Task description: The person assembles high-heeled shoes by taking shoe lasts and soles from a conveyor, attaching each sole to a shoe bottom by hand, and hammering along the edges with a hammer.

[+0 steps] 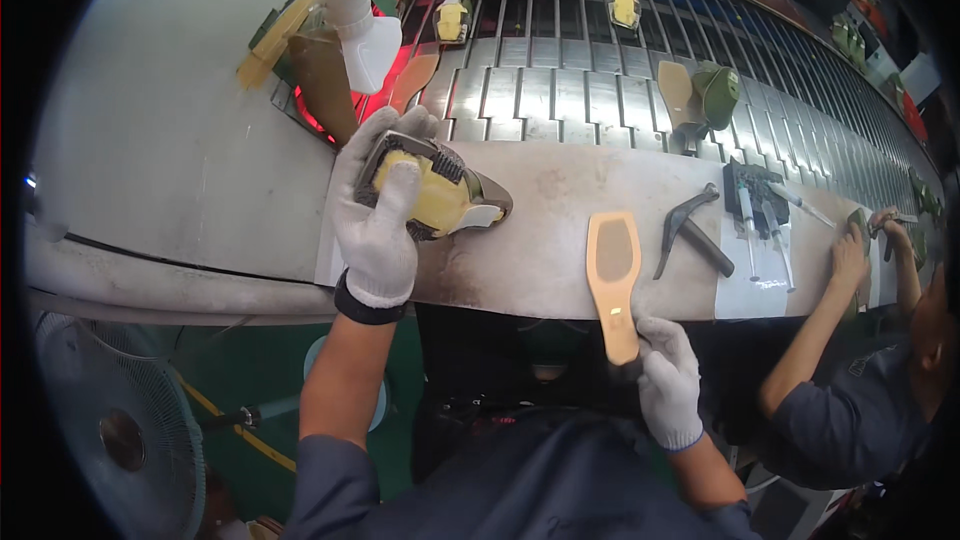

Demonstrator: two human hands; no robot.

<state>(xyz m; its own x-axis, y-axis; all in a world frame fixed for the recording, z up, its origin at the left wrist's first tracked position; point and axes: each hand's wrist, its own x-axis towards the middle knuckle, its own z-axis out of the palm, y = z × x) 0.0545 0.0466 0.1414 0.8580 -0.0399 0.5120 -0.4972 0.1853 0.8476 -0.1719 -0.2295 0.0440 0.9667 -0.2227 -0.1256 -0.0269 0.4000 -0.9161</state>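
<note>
My left hand, in a white knit glove, is closed round a dark shoe upper on a last, its yellow underside turned up. My thumb presses on that yellow face, and a white patch shows toward its right end. Lower right, my gloved right hand grips the narrow end of a tan shoe sole. The sole's broad end points away from me over the bench, showing a brown inset and a small yellow mark. Some fingers of the right hand are hidden behind the sole.
On the bench lie a hammer and several syringes. Beyond runs a slatted metal conveyor carrying shoe parts. A white hose nozzle hangs near my left hand. A co-worker works at right; a fan stands lower left.
</note>
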